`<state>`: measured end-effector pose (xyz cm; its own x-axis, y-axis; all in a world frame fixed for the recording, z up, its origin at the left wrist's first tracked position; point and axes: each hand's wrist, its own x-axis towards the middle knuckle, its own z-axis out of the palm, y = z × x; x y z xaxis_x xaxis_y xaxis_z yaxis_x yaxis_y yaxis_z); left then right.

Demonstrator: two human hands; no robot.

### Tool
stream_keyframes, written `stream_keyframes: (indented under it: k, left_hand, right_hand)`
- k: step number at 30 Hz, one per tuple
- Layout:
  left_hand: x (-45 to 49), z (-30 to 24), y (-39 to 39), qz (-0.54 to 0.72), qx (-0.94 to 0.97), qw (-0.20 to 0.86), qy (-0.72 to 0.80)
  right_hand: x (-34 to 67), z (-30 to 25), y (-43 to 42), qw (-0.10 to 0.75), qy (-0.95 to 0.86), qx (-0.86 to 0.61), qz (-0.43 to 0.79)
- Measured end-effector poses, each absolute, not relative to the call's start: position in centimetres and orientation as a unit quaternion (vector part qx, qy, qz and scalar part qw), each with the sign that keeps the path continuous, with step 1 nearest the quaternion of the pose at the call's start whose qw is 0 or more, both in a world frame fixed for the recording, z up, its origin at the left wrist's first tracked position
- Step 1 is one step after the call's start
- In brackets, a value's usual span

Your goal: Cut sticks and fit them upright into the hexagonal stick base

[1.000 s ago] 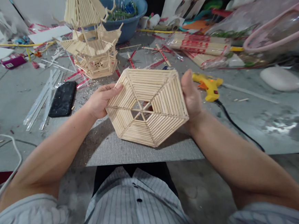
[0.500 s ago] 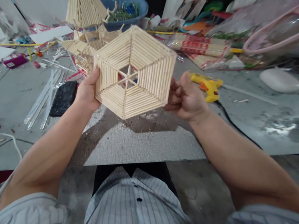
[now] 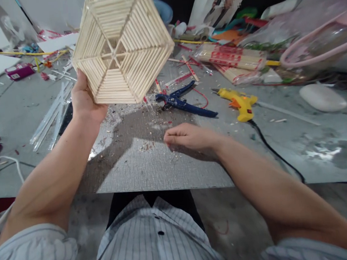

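My left hand (image 3: 85, 99) grips a hexagonal panel of thin wooden sticks (image 3: 142, 40) by its lower left edge, thumb in front. The panel is raised and tilted above the table, its spokes crossing at an opening in the middle. Low over the tabletop, my right hand (image 3: 189, 136) is closed, fingers curled and pressed together; whatever may be inside them is hidden. Just beyond it lie blue-handled cutters (image 3: 186, 103). A yellow hot glue gun (image 3: 240, 102) rests farther right, with a glue stick in its back.
Clear glue sticks (image 3: 50, 111) and a mostly covered black phone (image 3: 66, 121) lie on the left. Packaged wooden sticks (image 3: 230, 55) and a pale computer mouse (image 3: 322, 96) are on the right. Wood crumbs dot the table (image 3: 152, 169). Behind the panel, a blue basin (image 3: 164, 10) partly shows.
The hexagonal panel has moved up and left in my left hand, now covering most of the stick model behind. My right hand has dropped from beside it toward the table, uncovering the cutters.
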<state>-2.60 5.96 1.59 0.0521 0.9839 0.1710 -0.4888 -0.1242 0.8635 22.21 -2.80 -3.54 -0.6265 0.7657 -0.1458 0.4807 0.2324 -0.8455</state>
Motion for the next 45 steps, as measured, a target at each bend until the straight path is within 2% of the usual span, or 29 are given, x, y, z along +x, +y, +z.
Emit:
stream_keyframes:
  k: [6, 9, 11, 14, 16, 17, 19, 22, 27, 31, 41, 45]
  left_hand:
    - [-3.1, 2.5, 5.8, 0.640, 0.426, 0.552, 0.324]
    - [-3.4, 2.6, 6.0, 0.659, 0.420, 0.553, 0.289]
    - [-3.4, 2.3, 6.1, 0.652, 0.427, 0.552, 0.296]
    - [-2.9, 1.2, 6.0, 0.612, 0.465, 0.547, 0.333]
    - [-2.0, 0.4, 5.5, 0.588, 0.478, 0.555, 0.343]
    - [-1.5, 0.0, 5.2, 0.580, 0.474, 0.566, 0.344]
    - [-0.2, -0.6, 4.3, 0.571, 0.455, 0.589, 0.345]
    - [1.3, -1.2, 3.0, 0.543, 0.417, 0.637, 0.354]
    - [1.6, -1.7, 2.5, 0.480, 0.426, 0.682, 0.350]
    - [0.5, -1.3, 2.9, 0.485, 0.426, 0.685, 0.339]
    - [0.2, -1.0, 3.5, 0.450, 0.431, 0.668, 0.408]
    - [0.3, -0.8, 3.5, 0.467, 0.429, 0.657, 0.409]
  right_hand:
    - [21.3, -3.1, -3.8, -0.009, -0.856, -0.388, 0.343]
    - [21.2, -3.4, -4.0, -0.020, -0.872, -0.368, 0.321]
    - [21.3, -3.9, -3.7, 0.059, -0.854, -0.383, 0.347]
    - [21.8, -4.5, -3.1, 0.329, -0.735, -0.460, 0.375]
    - [22.1, -4.5, -2.7, 0.483, -0.617, -0.459, 0.420]
    - [22.3, -4.2, -2.7, 0.528, -0.570, -0.435, 0.455]
    - [22.5, -3.7, -2.7, 0.568, -0.516, -0.367, 0.526]
    - [22.8, -3.2, -2.7, 0.566, -0.492, -0.317, 0.581]
    - [23.2, -3.8, -2.3, 0.593, -0.458, -0.347, 0.565]
    - [23.5, -4.2, -1.9, 0.597, -0.433, -0.355, 0.575]
    - [24.2, -4.4, -1.6, 0.488, -0.491, -0.408, 0.595]
    - [24.4, -4.1, -1.9, 0.434, -0.516, -0.367, 0.641]
